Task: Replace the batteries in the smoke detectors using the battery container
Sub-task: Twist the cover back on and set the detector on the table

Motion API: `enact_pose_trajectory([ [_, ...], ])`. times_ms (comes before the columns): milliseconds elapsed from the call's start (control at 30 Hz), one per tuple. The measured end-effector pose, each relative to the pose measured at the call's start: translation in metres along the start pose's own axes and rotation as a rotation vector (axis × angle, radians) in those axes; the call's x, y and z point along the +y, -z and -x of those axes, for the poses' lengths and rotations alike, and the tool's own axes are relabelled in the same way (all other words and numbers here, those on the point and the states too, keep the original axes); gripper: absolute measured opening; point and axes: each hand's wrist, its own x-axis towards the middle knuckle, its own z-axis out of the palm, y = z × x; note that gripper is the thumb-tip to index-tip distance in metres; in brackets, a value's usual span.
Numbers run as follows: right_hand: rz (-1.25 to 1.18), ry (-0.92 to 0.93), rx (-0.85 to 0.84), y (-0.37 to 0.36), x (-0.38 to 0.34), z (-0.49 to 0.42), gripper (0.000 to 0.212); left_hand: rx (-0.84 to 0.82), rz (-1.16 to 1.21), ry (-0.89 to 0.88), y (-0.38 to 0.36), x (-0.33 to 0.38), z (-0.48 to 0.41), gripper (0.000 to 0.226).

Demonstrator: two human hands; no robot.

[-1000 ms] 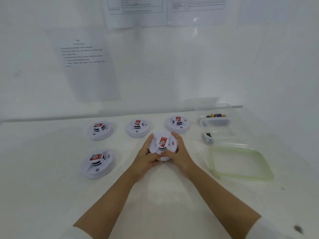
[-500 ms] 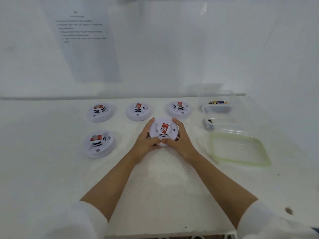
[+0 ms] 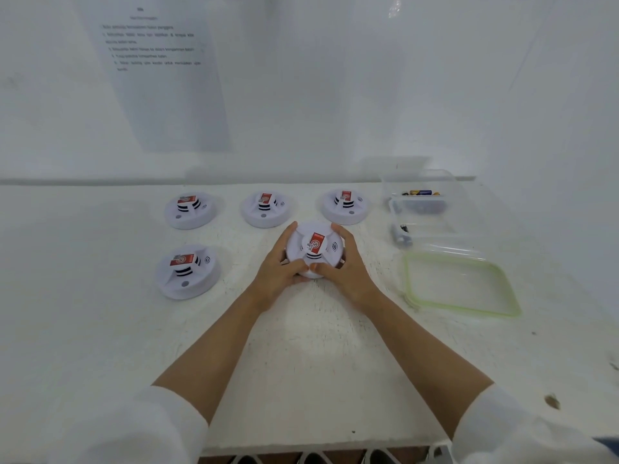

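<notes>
A round white smoke detector (image 3: 313,246) with a red label sits at the table's middle. My left hand (image 3: 279,267) grips its left side and my right hand (image 3: 345,266) grips its right side, thumbs meeting at its near edge. Three more detectors stand in a back row: left (image 3: 189,209), middle (image 3: 266,209), right (image 3: 345,205). Another detector (image 3: 187,271) lies at the front left. A clear battery container (image 3: 422,195) at the back right holds several batteries.
A second clear container (image 3: 418,234) with a dark battery sits nearer than the first. A green-rimmed clear lid (image 3: 460,284) lies flat at the right. A printed sheet (image 3: 157,72) hangs on the white wall behind. The table's front edge (image 3: 301,447) is close to me.
The camera has tilted downward, so my sleeves and the table's front edge now show. Both hands keep their hold on the middle detector, which looks slightly turned.
</notes>
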Motion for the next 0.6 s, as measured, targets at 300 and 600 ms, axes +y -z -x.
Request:
enact_pose_trajectory([
  [300, -0.031, 0.011, -0.008, -0.0004, 0.0021, -0.0012, 0.073, 0.010, -0.012, -0.007, -0.0013, 0.0018, 0.0009, 0.069],
  [600, -0.064, -0.008, -0.048, 0.0010, 0.0014, -0.0015, 0.074, -0.007, 0.021, -0.009, -0.0019, 0.0031, 0.0033, 0.071],
])
